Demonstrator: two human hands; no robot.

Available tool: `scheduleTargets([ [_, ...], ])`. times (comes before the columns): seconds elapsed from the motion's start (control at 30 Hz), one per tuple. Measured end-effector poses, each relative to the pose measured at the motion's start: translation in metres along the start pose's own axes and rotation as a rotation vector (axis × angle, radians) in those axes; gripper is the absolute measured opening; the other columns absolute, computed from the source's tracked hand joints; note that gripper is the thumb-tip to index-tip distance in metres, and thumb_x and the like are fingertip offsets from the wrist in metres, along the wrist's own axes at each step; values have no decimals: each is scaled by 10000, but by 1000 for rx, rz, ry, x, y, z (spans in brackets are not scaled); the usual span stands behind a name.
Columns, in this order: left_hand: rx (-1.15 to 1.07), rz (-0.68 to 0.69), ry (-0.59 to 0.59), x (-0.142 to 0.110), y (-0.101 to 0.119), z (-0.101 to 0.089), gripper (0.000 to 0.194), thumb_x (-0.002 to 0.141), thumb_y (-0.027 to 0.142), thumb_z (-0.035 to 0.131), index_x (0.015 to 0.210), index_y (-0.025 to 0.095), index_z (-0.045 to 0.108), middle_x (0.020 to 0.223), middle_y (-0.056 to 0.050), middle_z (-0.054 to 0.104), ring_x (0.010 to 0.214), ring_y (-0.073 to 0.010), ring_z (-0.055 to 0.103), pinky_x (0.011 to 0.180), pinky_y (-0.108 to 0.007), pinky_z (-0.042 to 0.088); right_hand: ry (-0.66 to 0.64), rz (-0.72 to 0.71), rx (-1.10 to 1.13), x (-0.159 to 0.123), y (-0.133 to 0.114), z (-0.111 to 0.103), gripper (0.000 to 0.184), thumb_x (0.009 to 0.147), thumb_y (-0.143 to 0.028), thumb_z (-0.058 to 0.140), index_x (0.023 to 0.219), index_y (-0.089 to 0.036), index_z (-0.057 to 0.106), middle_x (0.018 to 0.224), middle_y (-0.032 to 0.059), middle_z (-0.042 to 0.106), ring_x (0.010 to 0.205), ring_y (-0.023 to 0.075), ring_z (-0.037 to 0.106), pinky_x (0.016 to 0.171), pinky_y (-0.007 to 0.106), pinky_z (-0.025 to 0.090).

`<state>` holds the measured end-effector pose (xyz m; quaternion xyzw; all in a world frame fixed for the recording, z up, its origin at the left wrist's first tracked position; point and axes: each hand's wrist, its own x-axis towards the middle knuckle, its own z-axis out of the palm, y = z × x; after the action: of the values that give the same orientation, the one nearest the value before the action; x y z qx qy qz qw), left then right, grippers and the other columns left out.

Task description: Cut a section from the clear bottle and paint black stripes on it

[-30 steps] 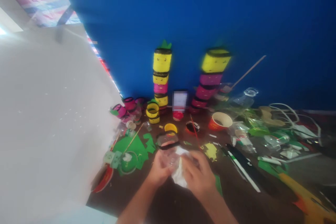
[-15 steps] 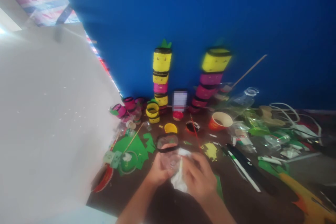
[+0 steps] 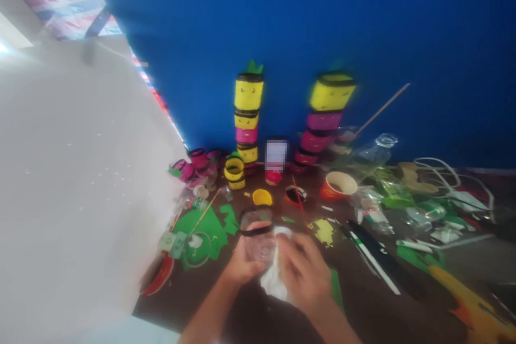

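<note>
My left hand (image 3: 243,262) is wrapped around a clear plastic cup (image 3: 262,244), a cut bottle piece with a black band round its rim, tilted with its mouth away from me. Bunched in my right hand (image 3: 308,269) is a white tissue (image 3: 275,279), which hangs beside the cup's right side. Whether the tissue touches the cup I cannot make out. Just beyond the cup stand a small tub of yellow paint (image 3: 262,197) and a tub of dark paint (image 3: 291,196) with a red stick across it.
Yellow and pink stacks of cups (image 3: 249,94) lean on the blue wall. Green paper (image 3: 207,226) and a roll of tape (image 3: 198,250) lie left. To the right are a paper cup (image 3: 339,185), a white pen (image 3: 374,263), plastic bottles (image 3: 374,150) and a yellow glue gun (image 3: 463,290).
Both hands stay in nearly the same place. The tissue has shifted slightly down and left beside the cup, and the cup has moved a touch.
</note>
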<state>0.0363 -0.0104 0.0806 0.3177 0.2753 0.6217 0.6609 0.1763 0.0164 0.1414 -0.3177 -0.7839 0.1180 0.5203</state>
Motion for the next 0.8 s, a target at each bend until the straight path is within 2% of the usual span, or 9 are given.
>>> scheduleTargets([
  [0.13, 17, -19, -22, 0, 2, -3, 834, 496, 438, 837, 1223, 214, 494, 1137, -125, 575, 1021, -297, 576, 827, -394, 464, -59, 16, 4, 2, -2, -2, 552, 804, 8, 501, 1294, -246, 491, 920, 61, 523, 768, 117, 571, 658, 205, 488],
  [0.3, -22, -67, -36, -1, 11, -4, 810, 483, 410, 831, 1197, 215, 503, 1097, -112, 584, 990, -289, 583, 832, -398, 444, -117, 80, 8, 8, 0, -4, 409, 839, -46, 451, 1194, -209, 574, 862, 51, 540, 723, 112, 580, 643, 207, 489],
  [0.47, -209, -148, -67, -3, 15, -10, 830, 484, 495, 755, 1211, 199, 486, 995, -95, 596, 883, -249, 597, 793, -369, 434, 26, 331, 0, 7, 15, -11, 280, 852, -189, 501, 1092, -202, 645, 835, 45, 559, 686, 124, 568, 580, 220, 480],
  [0.53, -270, -158, -60, -2, 14, -14, 813, 504, 550, 709, 1203, 201, 483, 952, -88, 601, 834, -236, 595, 759, -357, 431, 64, 426, 3, 4, 20, -15, 278, 830, -273, 553, 1080, -203, 651, 850, 43, 567, 657, 125, 557, 536, 224, 466],
  [0.6, -323, -147, -35, -1, 11, -18, 752, 540, 586, 663, 1162, 194, 505, 932, -89, 604, 812, -233, 588, 712, -337, 429, 88, 486, 1, 3, 22, -17, 288, 783, -343, 613, 1031, -206, 665, 859, 39, 578, 676, 136, 565, 556, 236, 473],
  [0.8, -447, -153, -16, 2, 10, -21, 673, 607, 593, 619, 1119, 162, 550, 979, -122, 618, 852, -236, 585, 701, -311, 438, 34, 602, 48, 9, 17, -21, 250, 785, -398, 589, 921, -206, 673, 829, 41, 617, 773, 176, 591, 697, 287, 486],
])
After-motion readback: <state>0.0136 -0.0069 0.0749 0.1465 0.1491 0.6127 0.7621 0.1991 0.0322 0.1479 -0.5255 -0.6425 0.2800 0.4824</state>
